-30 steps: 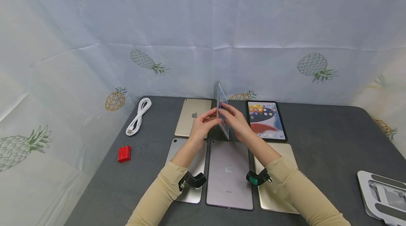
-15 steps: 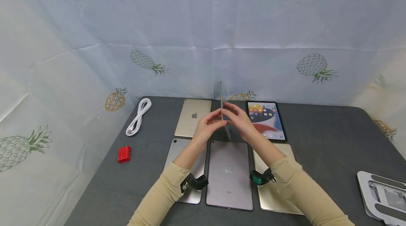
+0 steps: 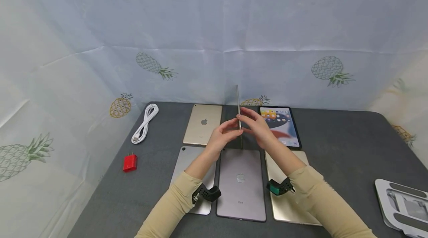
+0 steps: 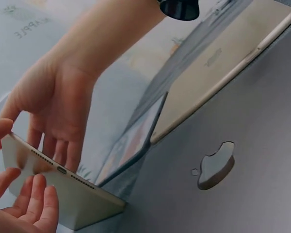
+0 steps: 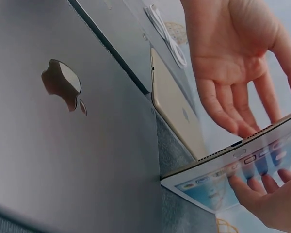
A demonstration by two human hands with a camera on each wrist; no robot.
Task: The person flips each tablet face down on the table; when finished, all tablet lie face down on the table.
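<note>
Between both hands a tablet (image 3: 238,98) stands on edge, almost edge-on in the head view. My left hand (image 3: 221,137) holds it from the left, fingertips at its plain gold back (image 4: 77,206) in the left wrist view. From the right, my right hand (image 3: 260,126) grips it, with fingers by the lit screen (image 5: 208,191) seen in the right wrist view. The tablet's port edge faces me. Just in front lies a grey tablet (image 3: 240,189), back up. A gold tablet (image 3: 202,123) is on the left, and a tablet with a lit screen (image 3: 279,119) on the right.
A silver tablet (image 3: 187,160) and another gold tablet (image 3: 284,201) lie partly under my forearms. At the left are a coiled white cable (image 3: 145,124) and a red charger plug (image 3: 130,163). A folded metal stand (image 3: 401,208) sits at the right. A pineapple-print cloth (image 3: 267,26) hangs behind.
Both hands have shifted slightly right with the upright tablet. It has turned from showing its screen at an angle to nearly edge-on in the head view.
</note>
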